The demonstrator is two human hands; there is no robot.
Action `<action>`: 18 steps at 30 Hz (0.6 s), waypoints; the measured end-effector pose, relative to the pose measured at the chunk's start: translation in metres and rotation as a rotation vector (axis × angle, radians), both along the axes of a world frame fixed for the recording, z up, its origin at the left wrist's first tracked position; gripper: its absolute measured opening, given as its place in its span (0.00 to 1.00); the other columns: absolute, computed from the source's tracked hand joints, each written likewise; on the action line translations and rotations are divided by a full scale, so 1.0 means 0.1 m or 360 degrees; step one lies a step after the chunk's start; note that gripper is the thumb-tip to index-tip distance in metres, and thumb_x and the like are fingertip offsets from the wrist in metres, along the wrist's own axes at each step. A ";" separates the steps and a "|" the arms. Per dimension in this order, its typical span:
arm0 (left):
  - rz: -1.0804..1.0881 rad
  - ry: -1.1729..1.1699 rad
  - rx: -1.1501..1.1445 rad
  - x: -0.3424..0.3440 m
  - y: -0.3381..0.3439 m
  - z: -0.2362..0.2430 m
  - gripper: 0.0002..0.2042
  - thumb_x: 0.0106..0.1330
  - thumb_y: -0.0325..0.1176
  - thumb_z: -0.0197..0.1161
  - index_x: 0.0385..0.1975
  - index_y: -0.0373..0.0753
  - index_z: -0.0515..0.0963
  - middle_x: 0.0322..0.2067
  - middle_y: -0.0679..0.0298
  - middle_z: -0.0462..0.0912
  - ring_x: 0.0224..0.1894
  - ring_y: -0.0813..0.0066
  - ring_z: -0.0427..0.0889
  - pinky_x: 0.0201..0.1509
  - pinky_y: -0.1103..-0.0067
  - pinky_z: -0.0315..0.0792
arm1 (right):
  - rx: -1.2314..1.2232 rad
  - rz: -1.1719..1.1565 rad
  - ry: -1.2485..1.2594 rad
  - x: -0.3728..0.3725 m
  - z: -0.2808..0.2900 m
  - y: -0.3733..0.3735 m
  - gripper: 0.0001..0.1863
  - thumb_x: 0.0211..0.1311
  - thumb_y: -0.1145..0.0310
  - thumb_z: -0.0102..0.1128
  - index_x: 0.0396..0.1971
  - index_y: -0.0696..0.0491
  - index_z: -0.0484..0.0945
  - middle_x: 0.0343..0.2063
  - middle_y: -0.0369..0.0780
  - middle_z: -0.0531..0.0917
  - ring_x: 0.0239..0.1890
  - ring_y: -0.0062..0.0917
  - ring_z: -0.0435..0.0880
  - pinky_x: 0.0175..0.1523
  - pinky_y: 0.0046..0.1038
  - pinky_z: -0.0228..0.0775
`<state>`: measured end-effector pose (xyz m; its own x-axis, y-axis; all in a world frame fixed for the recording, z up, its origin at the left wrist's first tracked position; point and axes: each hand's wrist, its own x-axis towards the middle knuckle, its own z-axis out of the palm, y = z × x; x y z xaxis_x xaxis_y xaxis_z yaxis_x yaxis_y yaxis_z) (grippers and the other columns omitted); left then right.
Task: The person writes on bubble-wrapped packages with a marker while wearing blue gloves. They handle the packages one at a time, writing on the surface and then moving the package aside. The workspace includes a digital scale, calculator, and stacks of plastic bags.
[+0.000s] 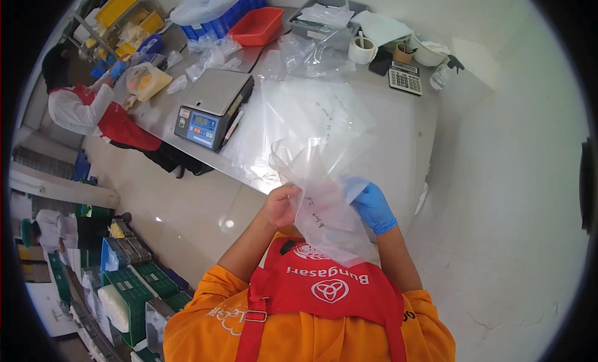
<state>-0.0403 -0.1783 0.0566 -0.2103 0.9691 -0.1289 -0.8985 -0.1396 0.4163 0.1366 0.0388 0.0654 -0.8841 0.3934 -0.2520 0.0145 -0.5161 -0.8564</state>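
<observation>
A clear plastic bag [327, 222] with dark handwriting on it hangs between my hands, in front of my red apron. My bare left hand [280, 205] pinches its left edge, the fingers closed on the film. On the other side, my right hand [372, 205], in a blue glove, grips the bag's right edge; part of its fingers is behind the film. Just beyond my hands, more flat clear plastic bags [336, 110] lie spread on the metal table [405, 128], some with handwriting.
Left of the bags stands a digital scale [218, 94]. Along the back are a red tray [256, 26], a blue crate [215, 19], a grey bin [327, 13], a white mug [362, 51], a calculator [405, 79] and a spray bottle [442, 74]. A co-worker [93, 110] stands at the table's left side.
</observation>
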 end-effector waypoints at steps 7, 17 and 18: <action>0.0559 0.0411 -0.1004 0.14 0.51 -0.18 0.20 0.74 0.42 0.58 0.59 0.36 0.74 0.59 0.54 0.79 0.62 0.60 0.78 0.63 0.66 0.71 | 0.0358 -0.0945 -0.0016 0.91 -0.21 1.16 0.07 0.74 0.68 0.56 0.36 0.55 0.78 0.32 0.34 0.79 0.32 0.18 0.76 0.41 0.23 0.73; -0.0040 0.1324 -0.0455 0.88 1.38 0.68 0.09 0.74 0.35 0.59 0.46 0.39 0.76 0.45 0.61 0.83 0.41 0.73 0.84 0.44 0.79 0.74 | 0.0906 -0.0580 0.0004 0.77 0.35 0.65 0.11 0.60 0.78 0.67 0.28 0.50 0.72 0.27 0.29 0.71 0.32 0.13 0.70 0.38 0.20 0.66; -0.0092 0.1423 -0.0447 0.90 1.42 0.65 0.07 0.73 0.34 0.59 0.43 0.38 0.76 0.42 0.62 0.83 0.39 0.74 0.83 0.42 0.79 0.74 | 0.1034 -0.0359 -0.0009 0.70 0.41 0.47 0.14 0.59 0.78 0.68 0.25 0.49 0.70 0.25 0.27 0.69 0.30 0.13 0.68 0.36 0.20 0.64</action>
<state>0.0494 -0.0358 0.1213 -0.2966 0.9391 -0.1734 -0.2312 0.1056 0.9672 0.2063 0.0853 0.1067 -0.7624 0.6404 0.0928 -0.0276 0.1110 -0.9934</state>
